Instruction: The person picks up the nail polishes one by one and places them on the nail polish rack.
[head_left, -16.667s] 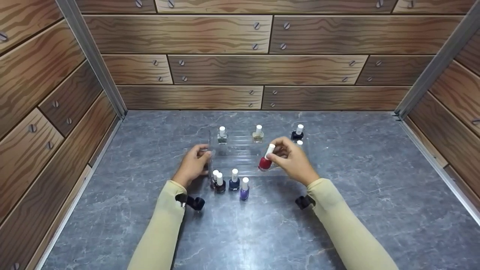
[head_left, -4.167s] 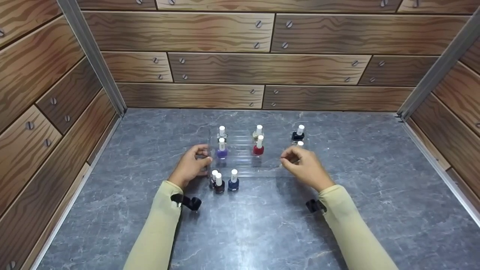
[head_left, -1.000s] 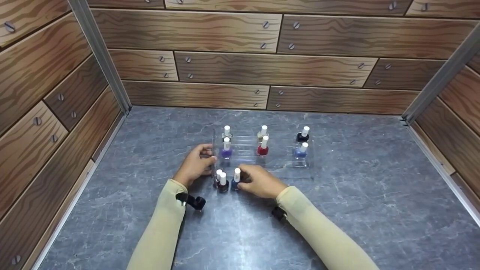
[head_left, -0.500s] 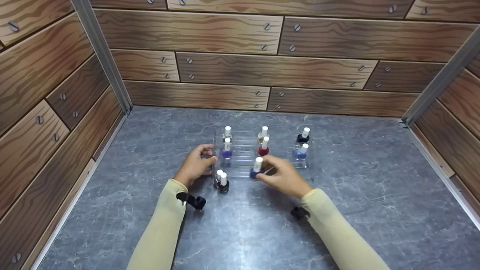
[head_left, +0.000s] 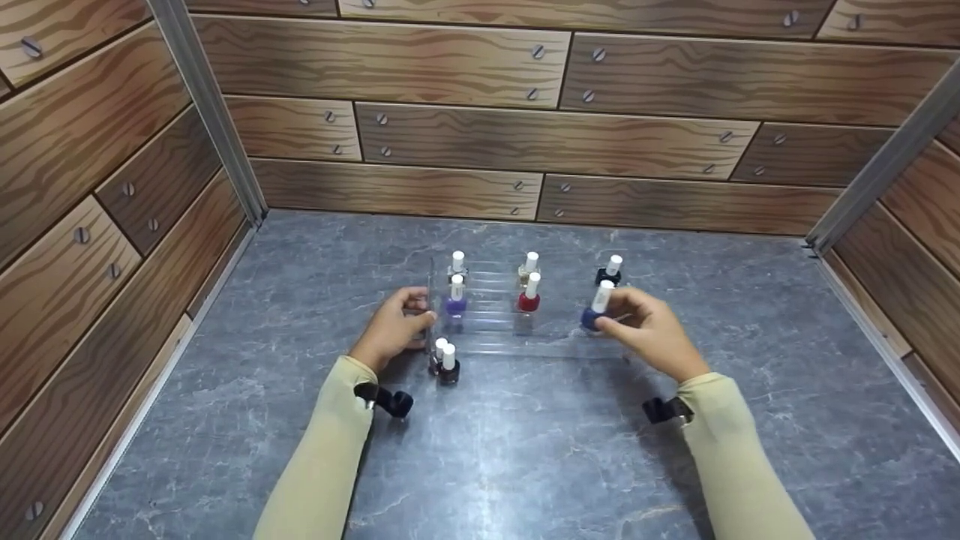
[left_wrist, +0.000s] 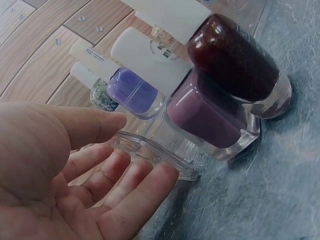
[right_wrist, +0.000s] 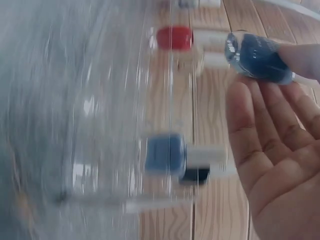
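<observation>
Navy bottle [head_left: 591, 318] held over the right part of the clear rack [head_left: 517, 349], right of the frame's centre.

The right hand [head_left: 654, 330] pinches it between thumb and fingers, cap up and slightly tilted, probably to keep it near upright. The left hand [head_left: 391, 324], fingers loosely apart, lies at the rack's left end, likely steadying it; how firmly, I cannot tell. Below centre-left, the brown bottle [left_wrist: 237, 60] partly hides the plum bottle [left_wrist: 207, 117]. The pale blue bottle [right_wrist: 165, 154] is covered in the head view, blurred in the right wrist's; the rack's edges are hard to trace.
</observation>
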